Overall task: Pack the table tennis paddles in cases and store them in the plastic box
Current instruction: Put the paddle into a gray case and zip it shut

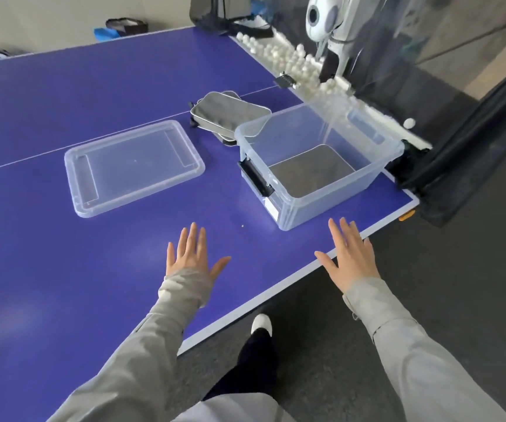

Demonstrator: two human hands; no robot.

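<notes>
Cases for the paddles, grey, flat and rounded-rectangular with pale edging, lie stacked askew on the table, just behind the far left corner of the plastic box; the top one is partly seen through the box's wall. Another grey case lies flat on the floor of the box, which is clear, deep and straight-walled, with a black latch on its left end and a white label below it. Its clear lid, shallow with rounded corners, lies flat on the table to the left, well apart from the box. The table is smooth purple-blue with white lines and a white edge. Nearer the person, the left hand is over the tabletop and the right hand over the table's edge, both with fingers straight and spread, holding nothing; whether they touch the surface cannot be told. Grey sleeves cover both arms. Along the table's far right side many white balls lie in a trough, beside a white ball machine and black netting. A white shoe shows on the dark floor below.
</notes>
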